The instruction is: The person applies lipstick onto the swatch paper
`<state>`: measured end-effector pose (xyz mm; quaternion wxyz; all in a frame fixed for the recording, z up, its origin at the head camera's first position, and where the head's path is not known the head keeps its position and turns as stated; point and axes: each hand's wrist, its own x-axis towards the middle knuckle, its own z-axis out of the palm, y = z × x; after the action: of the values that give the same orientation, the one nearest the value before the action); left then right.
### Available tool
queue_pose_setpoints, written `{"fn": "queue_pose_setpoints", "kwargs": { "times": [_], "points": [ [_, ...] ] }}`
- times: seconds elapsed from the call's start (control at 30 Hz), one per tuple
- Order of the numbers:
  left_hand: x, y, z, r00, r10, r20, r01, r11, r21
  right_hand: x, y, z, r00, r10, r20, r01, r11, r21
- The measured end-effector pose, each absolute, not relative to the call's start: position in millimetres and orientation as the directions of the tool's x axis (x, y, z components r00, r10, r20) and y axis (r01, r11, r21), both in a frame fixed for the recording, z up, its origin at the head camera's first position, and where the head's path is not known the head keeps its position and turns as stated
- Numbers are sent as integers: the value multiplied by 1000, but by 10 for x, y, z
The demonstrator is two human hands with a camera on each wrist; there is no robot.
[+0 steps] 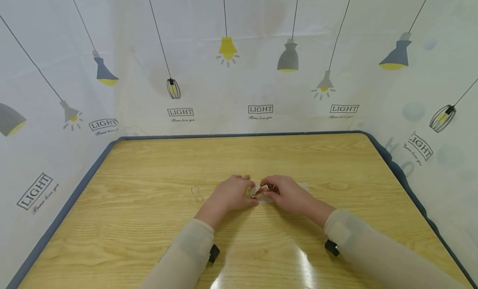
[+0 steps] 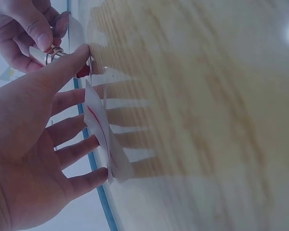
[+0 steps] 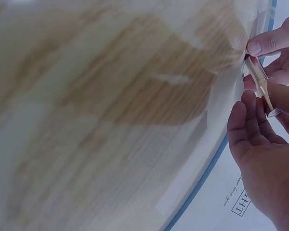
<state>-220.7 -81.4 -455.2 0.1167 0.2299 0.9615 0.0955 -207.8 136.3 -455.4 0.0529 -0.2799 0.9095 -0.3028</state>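
Observation:
A lipstick in a shiny rose-gold tube (image 1: pixel 258 193) is pinched between the thumb and fingers of my right hand (image 1: pixel 289 194). Its red tip (image 2: pixel 83 71) points down at a thin white paper (image 2: pixel 100 126) lying on the table. One curved red streak marks that paper. My left hand (image 1: pixel 232 193) rests with extended fingers, their tips on the paper. In the right wrist view, the golden tube (image 3: pixel 258 77) slants close to the left thumb. Part of the lipstick is hidden behind the right fingers.
Left of the hands, a faint, clear-looking outline (image 1: pixel 196 192) lies on the wooden table (image 1: pixel 157 235). Behind and beside the table hangs a white curtain (image 1: pixel 209 90) printed with lamps. Dark straps or devices (image 1: pixel 331 247) sit at both sleeves.

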Motion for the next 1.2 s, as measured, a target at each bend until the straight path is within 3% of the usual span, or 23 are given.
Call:
{"fn": "queue_pose_setpoints", "kwargs": {
  "times": [0.53, 1.2],
  "points": [
    [-2192, -807, -4521, -868, 456, -195, 409, 881, 240, -2140, 1410, -4515, -833, -546, 87, -500, 677, -540],
    [-2193, -797, -4512, -868, 451, -206, 412, 887, 207, -2306, 1610, -4501, -882, -469, 48, -426, 750, -506]
  ]
}}
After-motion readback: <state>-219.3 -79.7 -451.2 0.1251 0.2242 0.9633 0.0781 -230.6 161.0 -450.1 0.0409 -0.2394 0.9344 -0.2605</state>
